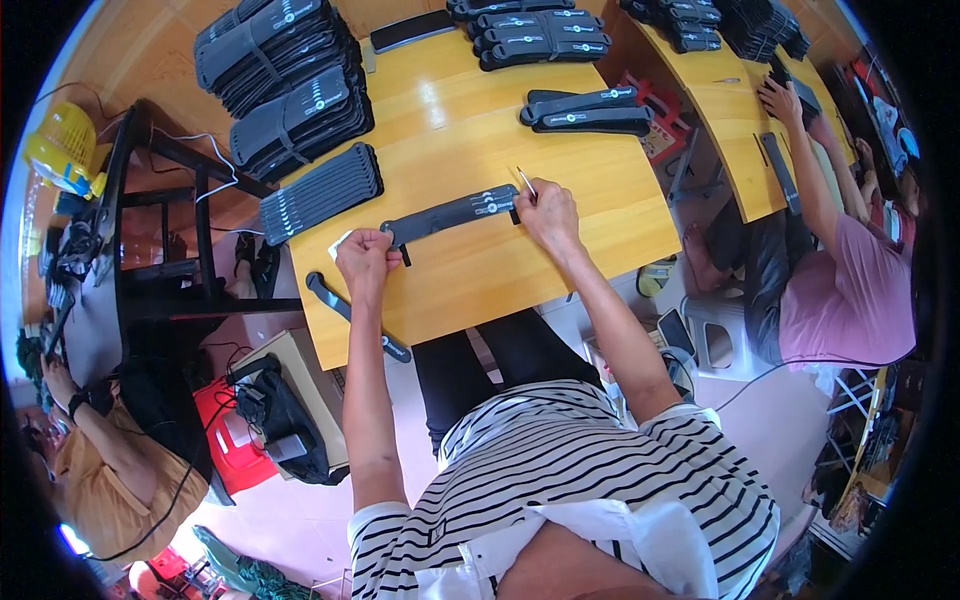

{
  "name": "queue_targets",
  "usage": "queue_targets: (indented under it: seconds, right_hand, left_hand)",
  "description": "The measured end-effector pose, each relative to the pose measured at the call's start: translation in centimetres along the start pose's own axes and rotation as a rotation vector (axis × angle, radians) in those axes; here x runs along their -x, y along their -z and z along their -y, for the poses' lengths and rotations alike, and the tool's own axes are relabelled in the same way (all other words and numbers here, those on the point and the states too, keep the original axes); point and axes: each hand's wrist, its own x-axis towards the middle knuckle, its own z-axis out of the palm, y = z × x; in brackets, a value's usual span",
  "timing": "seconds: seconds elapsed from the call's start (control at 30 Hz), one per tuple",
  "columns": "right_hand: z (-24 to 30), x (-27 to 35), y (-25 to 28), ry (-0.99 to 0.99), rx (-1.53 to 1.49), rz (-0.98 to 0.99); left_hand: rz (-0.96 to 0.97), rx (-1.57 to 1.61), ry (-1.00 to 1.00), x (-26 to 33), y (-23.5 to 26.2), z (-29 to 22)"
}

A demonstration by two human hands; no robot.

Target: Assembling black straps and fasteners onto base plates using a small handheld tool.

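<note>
Right grip point(551, 214) is clamped on a thin tool point(525, 181); left grip point(366, 257) is at the left end of the black strap point(450, 216) on the table point(480, 285) — clamped or not, I cannot tell — so weak hold could let it slide.

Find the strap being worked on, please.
In the head view, the dark strap lies just left of centre, on the yellow table between left hand and right hand.

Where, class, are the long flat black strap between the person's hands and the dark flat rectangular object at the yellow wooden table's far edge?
Long flat black strap point(450, 215): head view, middle of its upper face.
Dark flat rectangular object point(412, 31): head view, middle of its top surface.
</note>
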Motion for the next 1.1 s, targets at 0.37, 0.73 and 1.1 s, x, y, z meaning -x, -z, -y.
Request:
queue_targets:
  seconds: [0.37, 0.73, 1.1]
  right_hand:
    - [0.6, 0.2, -0.2, 0.03, 0.112, -0.015]
    - [-0.5, -0.1, 0.3, 0.104, -0.046, -0.037]
    - [1.0, 3.5, 0.9, 0.656, 0.184, 0.018]
  left_hand:
    - [-0.109, -0.363, -0.033, 0.0, -0.1, -0.5]
    - [-0.112, -0.134, -0.057, -0.7, 1.3, 1.0]
    - [0.251, -0.857, -0.89, 5.1, -4.1, -1.3]
